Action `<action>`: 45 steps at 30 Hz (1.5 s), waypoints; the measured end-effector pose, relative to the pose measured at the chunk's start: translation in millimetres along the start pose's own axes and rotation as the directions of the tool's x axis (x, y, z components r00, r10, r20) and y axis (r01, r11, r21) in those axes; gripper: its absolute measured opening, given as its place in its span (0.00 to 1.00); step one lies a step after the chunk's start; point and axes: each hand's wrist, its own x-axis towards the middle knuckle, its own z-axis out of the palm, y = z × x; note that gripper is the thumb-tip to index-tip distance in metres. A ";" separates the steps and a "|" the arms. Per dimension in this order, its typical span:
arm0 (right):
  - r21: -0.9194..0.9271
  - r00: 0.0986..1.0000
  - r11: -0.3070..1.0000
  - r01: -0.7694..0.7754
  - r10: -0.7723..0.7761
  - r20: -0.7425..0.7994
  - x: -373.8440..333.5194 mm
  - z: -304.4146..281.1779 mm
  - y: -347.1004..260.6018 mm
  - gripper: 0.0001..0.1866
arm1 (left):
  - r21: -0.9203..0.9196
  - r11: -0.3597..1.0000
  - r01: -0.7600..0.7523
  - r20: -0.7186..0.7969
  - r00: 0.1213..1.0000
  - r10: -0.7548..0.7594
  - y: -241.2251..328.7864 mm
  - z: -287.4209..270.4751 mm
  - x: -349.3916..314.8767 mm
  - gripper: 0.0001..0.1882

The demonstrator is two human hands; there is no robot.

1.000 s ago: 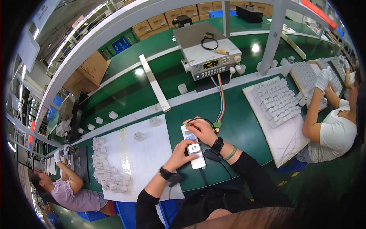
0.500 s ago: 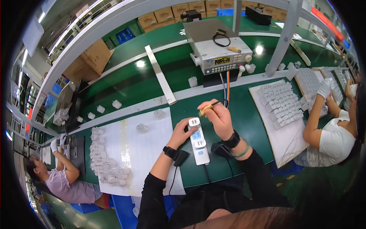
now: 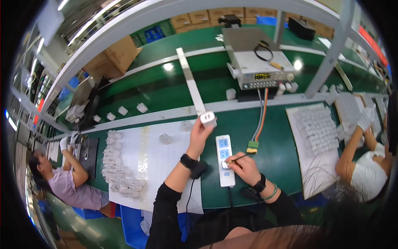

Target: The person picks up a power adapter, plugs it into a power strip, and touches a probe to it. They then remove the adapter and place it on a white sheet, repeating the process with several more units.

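- In the head view, our left hand (image 3: 200, 136) is closed around a white charger (image 3: 208, 119), thumb and fingers at its sides. We judge that this grip leaves the twin ports on its upper face uncovered.
- That charger is up over the tabletop (image 3: 277, 145), beyond and to the left of the power strip (image 3: 224, 148), clear of the sockets.
- Our right hand (image 3: 247, 169) is narrow, fingertips pinched about the end of a black lead (image 3: 239, 157). We read the close pinch as a way of guiding a small plug, though the fingers hide the plug itself.
- Those fingertips are at a second charger (image 3: 225, 164) on the lower part of the strip; whether the plug is inside a port, we cannot tell.
- The strip lies flat between our hands, sockets upward, which probably keeps them within easy reach of both.
- The black lead runs to a green connector (image 3: 252, 145), joined by coloured wires (image 3: 260, 120) to the grey instrument (image 3: 256, 56). Its display faces us, likely for easy reading.
- To the left, chargers are bunched (image 3: 119, 166) on a white sheet (image 3: 161, 159), which may protect their casings.
- To the right, more stand in close rows (image 3: 317, 128) on a pale board (image 3: 310, 178), presumably for order.
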 end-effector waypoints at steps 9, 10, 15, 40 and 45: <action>-0.125 0.998 0.990 0.063 -0.063 -0.001 -4.9 8.2 -1.6 0.08 | 0.930 0.263 -0.257 0.235 0.965 0.113 -23.6 -29.7 166.2 0.23; -0.096 1.000 0.995 0.025 -0.025 -0.001 -5.7 7.7 -2.5 0.09 | 0.966 0.179 -0.187 0.199 0.979 -0.052 -26.7 -27.6 170.2 0.23; -0.053 0.998 0.998 -0.045 0.047 0.044 -2.9 3.7 -11.5 0.10 | 0.991 0.084 -0.108 0.109 0.994 -0.009 -28.9 -38.9 151.0 0.21; -0.009 1.000 1.000 -0.003 0.003 -0.016 -6.5 14.1 3.1 0.08 | 0.975 0.017 0.219 -0.190 0.880 -0.436 133.9 -181.8 -143.1 0.19; 0.006 1.000 1.000 -0.027 0.027 0.002 -7.3 2.7 2.2 0.09 | 0.494 0.845 0.207 -0.055 0.977 -0.207 88.2 -102.0 -80.6 0.20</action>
